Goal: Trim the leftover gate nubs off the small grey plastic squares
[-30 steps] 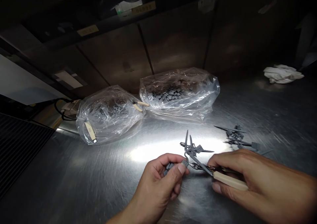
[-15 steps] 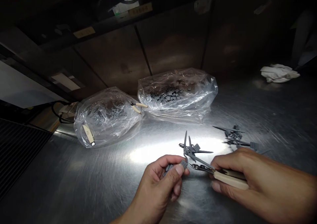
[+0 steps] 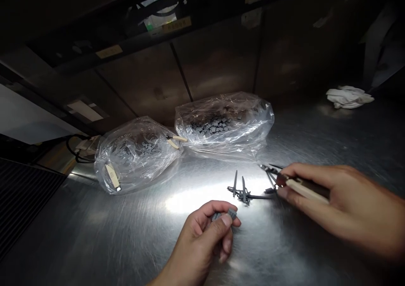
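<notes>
My left hand point(image 3: 205, 239) is closed, pinching a small grey ribbed plastic piece point(image 3: 232, 213) between thumb and forefinger. More grey pieces point(image 3: 216, 216) show inside its curled fingers. My right hand point(image 3: 332, 197) is wrapped round nippers point(image 3: 306, 191) with pale beige handles, their metal jaws pointing left above the steel surface. Thin grey plastic runners point(image 3: 245, 194) lie just beyond my left hand. By the nippers' jaws is another grey runner bit point(image 3: 270, 190); I cannot tell whether it is held. My right hand hides what lies behind it.
Two clear plastic bags with many grey pieces stand at the back, the left bag point(image 3: 139, 168) and the right bag point(image 3: 221, 140). Beige-handled nippers point(image 3: 176, 141) rest between them. A beige-cased cutter point(image 3: 112, 176) lies at the left bag. A crumpled white cloth point(image 3: 349, 97) is far right.
My right hand has drawn the nippers away from my left hand, up and to the right. The runners beside my left hand now lie lower and apart from it. My left hand keeps its pinch.
</notes>
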{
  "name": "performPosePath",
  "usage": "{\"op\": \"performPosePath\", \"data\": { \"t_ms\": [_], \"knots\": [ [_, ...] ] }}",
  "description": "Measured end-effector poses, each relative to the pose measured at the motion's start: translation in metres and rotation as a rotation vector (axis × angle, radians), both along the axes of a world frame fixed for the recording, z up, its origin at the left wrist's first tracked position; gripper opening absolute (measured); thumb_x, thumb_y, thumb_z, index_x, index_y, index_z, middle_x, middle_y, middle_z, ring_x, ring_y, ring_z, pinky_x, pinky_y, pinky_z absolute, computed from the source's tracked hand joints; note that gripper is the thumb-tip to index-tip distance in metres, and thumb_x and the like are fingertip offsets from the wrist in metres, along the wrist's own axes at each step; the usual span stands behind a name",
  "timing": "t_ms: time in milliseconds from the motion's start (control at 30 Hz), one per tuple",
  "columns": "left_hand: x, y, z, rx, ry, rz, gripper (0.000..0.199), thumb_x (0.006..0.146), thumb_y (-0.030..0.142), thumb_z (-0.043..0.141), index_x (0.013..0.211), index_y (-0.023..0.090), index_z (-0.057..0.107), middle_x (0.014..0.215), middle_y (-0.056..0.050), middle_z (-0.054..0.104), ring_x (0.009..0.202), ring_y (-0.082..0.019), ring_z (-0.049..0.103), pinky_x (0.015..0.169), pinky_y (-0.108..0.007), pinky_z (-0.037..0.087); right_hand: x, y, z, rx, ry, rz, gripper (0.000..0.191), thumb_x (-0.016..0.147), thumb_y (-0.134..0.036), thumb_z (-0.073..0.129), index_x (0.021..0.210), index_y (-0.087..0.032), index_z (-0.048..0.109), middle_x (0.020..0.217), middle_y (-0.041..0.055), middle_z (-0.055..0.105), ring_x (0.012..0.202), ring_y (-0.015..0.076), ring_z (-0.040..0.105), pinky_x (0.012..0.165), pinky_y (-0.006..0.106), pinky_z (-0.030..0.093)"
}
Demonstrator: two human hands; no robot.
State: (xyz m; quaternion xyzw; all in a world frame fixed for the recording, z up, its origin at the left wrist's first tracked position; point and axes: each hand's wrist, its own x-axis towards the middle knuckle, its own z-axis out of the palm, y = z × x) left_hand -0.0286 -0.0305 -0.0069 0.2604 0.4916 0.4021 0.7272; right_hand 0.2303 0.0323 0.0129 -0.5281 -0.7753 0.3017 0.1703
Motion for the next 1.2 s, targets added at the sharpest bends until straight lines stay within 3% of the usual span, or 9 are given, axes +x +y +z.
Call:
{"op": "performPosePath", "data": {
  "t_ms": [100,267,433,633,800,900,967,1067,1200],
  "knots": [
    [0.001,0.000,0.002,-0.040,-0.027,0.003,0.031,0.079,0.040,0.085,0.096,0.016,0.075,0.088,-0.005,0.072,0.052,-0.005,0.045,0.047,-0.020,0.031,0.006,0.009,-0.001,0.091,-0.112,-0.072,0.029,0.098,-0.051,0.052,0.093,-0.028,0.070,0.071,0.0008,0.070,0.056,0.0192,0.059,0.053,0.033,0.039],
    [0.001,0.002,0.000,-0.090,0.029,-0.034,0.035,0.085,0.049,0.079,0.079,0.015,0.070,0.066,0.000,0.060,0.050,-0.006,0.036,0.046,-0.021,0.027,0.003,0.008,0.007,0.053,-0.207,0.005,0.012,0.093,-0.033,0.056,0.094,-0.028,0.067,0.087,0.0006,0.072,0.073,0.0201,0.065,0.066,0.032,0.044],
    [0.002,0.002,-0.004,-0.097,0.021,-0.052,0.027,0.085,0.042,0.077,0.086,0.015,0.072,0.083,-0.005,0.069,0.052,-0.007,0.040,0.047,-0.020,0.030,-0.008,0.005,0.003,0.142,-0.219,-0.019,0.018,0.090,-0.024,0.057,0.106,-0.027,0.064,0.101,0.0024,0.071,0.084,0.0207,0.065,0.070,0.032,0.042],
    [0.000,-0.003,-0.004,-0.120,-0.002,-0.078,0.018,0.086,0.034,0.071,0.089,0.015,0.073,0.078,-0.004,0.067,0.053,-0.008,0.045,0.050,-0.021,0.036,-0.010,0.007,0.003,0.099,-0.193,-0.026,0.011,0.093,-0.023,0.054,0.097,-0.025,0.064,0.084,0.0005,0.070,0.073,0.0183,0.062,0.063,0.030,0.039],
    [0.004,-0.004,-0.002,-0.111,-0.011,-0.133,0.035,0.093,0.049,0.064,0.088,0.015,0.071,0.084,-0.006,0.068,0.060,-0.012,0.057,0.052,-0.023,0.045,-0.017,-0.002,0.025,-0.155,0.025,0.064,0.013,0.097,-0.034,0.055,0.091,-0.025,0.061,0.077,-0.0031,0.065,0.069,0.0153,0.059,0.062,0.026,0.043],
    [0.007,-0.004,-0.007,-0.087,0.023,-0.209,0.046,0.081,0.059,0.078,0.095,0.016,0.068,0.090,-0.006,0.069,0.060,-0.011,0.058,0.050,-0.023,0.046,-0.026,-0.010,0.026,-0.322,0.124,0.152,0.012,0.095,-0.034,0.058,0.089,-0.024,0.062,0.082,-0.0016,0.067,0.076,0.0166,0.060,0.066,0.026,0.045],
    [0.008,-0.005,-0.010,-0.067,0.051,-0.267,0.055,0.075,0.062,0.082,0.103,0.017,0.067,0.083,-0.003,0.069,0.056,-0.011,0.057,0.049,-0.023,0.045,-0.031,-0.014,0.023,-0.349,0.121,0.177,0.012,0.095,-0.032,0.059,0.087,-0.023,0.062,0.081,-0.0016,0.067,0.076,0.0169,0.060,0.067,0.027,0.044],
    [0.008,-0.006,-0.009,-0.058,0.139,-0.329,0.054,0.079,0.062,0.079,0.106,0.018,0.063,0.062,0.004,0.062,0.045,-0.008,0.049,0.047,-0.022,0.039,-0.035,-0.017,0.020,-0.360,0.118,0.186,0.008,0.093,-0.030,0.060,0.089,-0.024,0.064,0.083,-0.0020,0.069,0.080,0.0175,0.061,0.067,0.027,0.043],
    [0.008,-0.006,-0.002,-0.030,0.187,-0.330,0.050,0.079,0.059,0.079,0.105,0.019,0.065,0.057,0.008,0.055,0.045,-0.007,0.043,0.046,-0.021,0.032,-0.036,-0.018,0.022,-0.434,0.145,0.175,0.009,0.092,-0.032,0.063,0.093,-0.025,0.067,0.090,-0.0018,0.071,0.086,0.0186,0.064,0.067,0.026,0.044]
  ]
}}
